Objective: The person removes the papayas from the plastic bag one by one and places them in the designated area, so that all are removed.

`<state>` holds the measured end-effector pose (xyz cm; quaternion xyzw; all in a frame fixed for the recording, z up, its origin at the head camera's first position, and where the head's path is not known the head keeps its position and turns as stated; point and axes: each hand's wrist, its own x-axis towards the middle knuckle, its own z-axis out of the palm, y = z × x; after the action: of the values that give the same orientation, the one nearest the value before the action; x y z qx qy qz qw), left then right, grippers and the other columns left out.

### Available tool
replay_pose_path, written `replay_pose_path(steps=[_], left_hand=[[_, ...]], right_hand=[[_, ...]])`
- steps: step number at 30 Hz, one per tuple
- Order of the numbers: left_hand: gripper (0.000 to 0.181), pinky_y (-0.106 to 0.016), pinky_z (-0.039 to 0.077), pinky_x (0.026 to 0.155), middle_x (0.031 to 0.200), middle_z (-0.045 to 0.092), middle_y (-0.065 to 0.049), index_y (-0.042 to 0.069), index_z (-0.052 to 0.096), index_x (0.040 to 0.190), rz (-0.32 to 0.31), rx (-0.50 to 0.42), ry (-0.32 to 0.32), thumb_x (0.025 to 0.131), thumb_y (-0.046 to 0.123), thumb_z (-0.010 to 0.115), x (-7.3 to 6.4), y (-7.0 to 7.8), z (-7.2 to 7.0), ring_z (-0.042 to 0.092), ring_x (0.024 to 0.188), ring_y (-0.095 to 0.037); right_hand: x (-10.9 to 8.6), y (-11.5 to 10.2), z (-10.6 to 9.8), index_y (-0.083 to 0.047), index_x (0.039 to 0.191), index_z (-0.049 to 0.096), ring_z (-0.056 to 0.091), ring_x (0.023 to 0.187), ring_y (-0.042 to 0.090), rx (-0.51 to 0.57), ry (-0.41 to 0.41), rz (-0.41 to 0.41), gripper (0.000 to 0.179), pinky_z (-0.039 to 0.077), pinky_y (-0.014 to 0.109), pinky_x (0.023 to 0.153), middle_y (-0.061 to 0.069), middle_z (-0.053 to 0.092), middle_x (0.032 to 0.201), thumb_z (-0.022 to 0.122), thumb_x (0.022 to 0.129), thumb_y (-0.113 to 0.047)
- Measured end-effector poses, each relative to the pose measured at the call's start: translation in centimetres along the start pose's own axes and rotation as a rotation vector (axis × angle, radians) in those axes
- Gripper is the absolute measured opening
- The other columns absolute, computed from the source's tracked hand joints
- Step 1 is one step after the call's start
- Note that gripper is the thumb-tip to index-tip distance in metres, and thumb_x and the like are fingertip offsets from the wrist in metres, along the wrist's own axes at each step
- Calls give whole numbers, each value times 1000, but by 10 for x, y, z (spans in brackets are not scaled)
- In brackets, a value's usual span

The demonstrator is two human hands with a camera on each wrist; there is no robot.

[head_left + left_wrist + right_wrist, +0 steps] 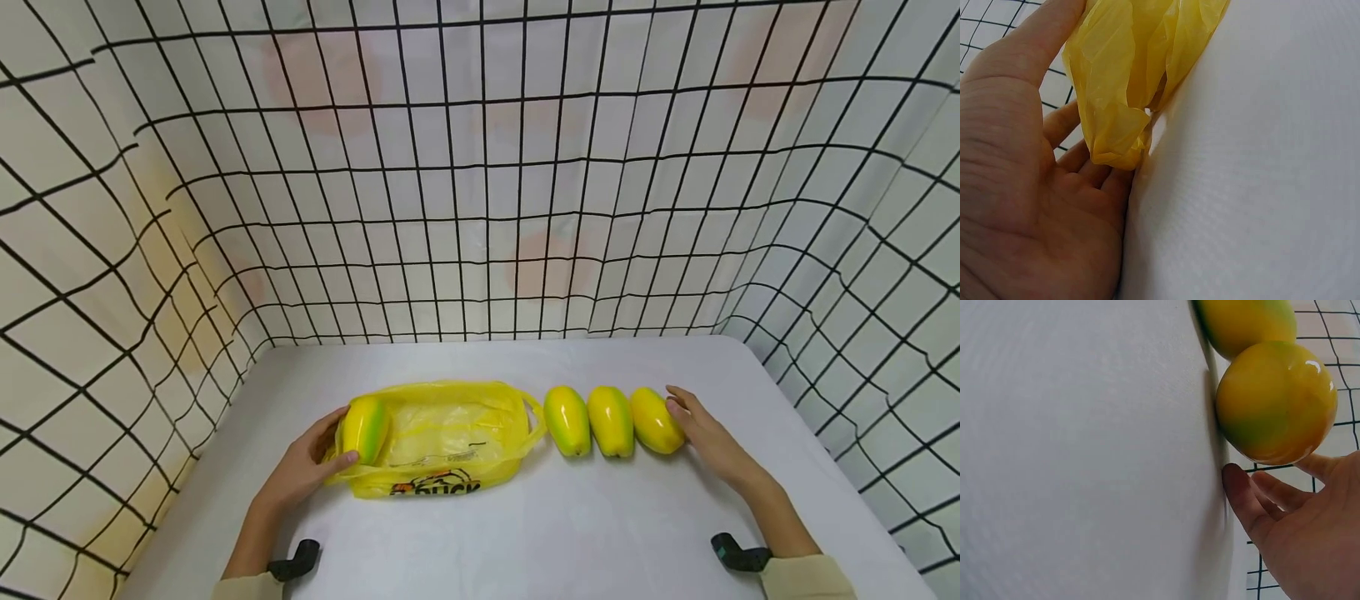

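A yellow plastic bag (pixel 450 482) lies with its mouth spread on the white table. One yellow-green papaya (pixel 367 429) is inside its left end. My left hand (pixel 303 462) holds that end, thumb at the near edge beside the papaya and fingers round the far side. In the left wrist view, crumpled bag film (pixel 1110 81) hangs between thumb and fingers. Right of the bag, three more papayas stand in a row: a left one (pixel 567 421), a middle one (pixel 611 421) and a right one (pixel 656 421). My right hand (pixel 705 433) has its loosely extended fingers right at the right papaya.
A white-covered table (pixel 555 533) carries everything. Black wire mesh (pixel 487 192) rises behind it and along both sides, with pale cloth behind. A bag handle (pixel 538 421) loops towards the left papaya. Each wrist wears a black device, such as the right one (pixel 738 553).
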<state>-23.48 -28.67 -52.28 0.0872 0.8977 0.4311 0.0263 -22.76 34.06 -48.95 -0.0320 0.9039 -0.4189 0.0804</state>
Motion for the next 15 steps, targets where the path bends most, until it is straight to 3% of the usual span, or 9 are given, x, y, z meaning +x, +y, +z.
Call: replay_pose_path(steps=[9, 15], left_hand=[[81, -54, 34, 113, 157, 33, -2, 35, 30, 151, 5, -8, 5, 83, 49, 72, 0, 2, 0, 36, 142, -33], [82, -54, 34, 113, 157, 33, -2, 38, 28, 150, 15, -9, 5, 82, 47, 74, -1, 1, 1, 37, 142, -33]], right_hand=[[0, -10, 0, -13, 155, 17, 33, 135, 47, -72, 137, -76, 68, 34, 70, 101, 23, 30, 154, 31, 102, -53], [7, -14, 5, -14, 154, 23, 36, 134, 45, -72, 183, -145, 66, 35, 67, 101, 19, 34, 153, 41, 101, -49]])
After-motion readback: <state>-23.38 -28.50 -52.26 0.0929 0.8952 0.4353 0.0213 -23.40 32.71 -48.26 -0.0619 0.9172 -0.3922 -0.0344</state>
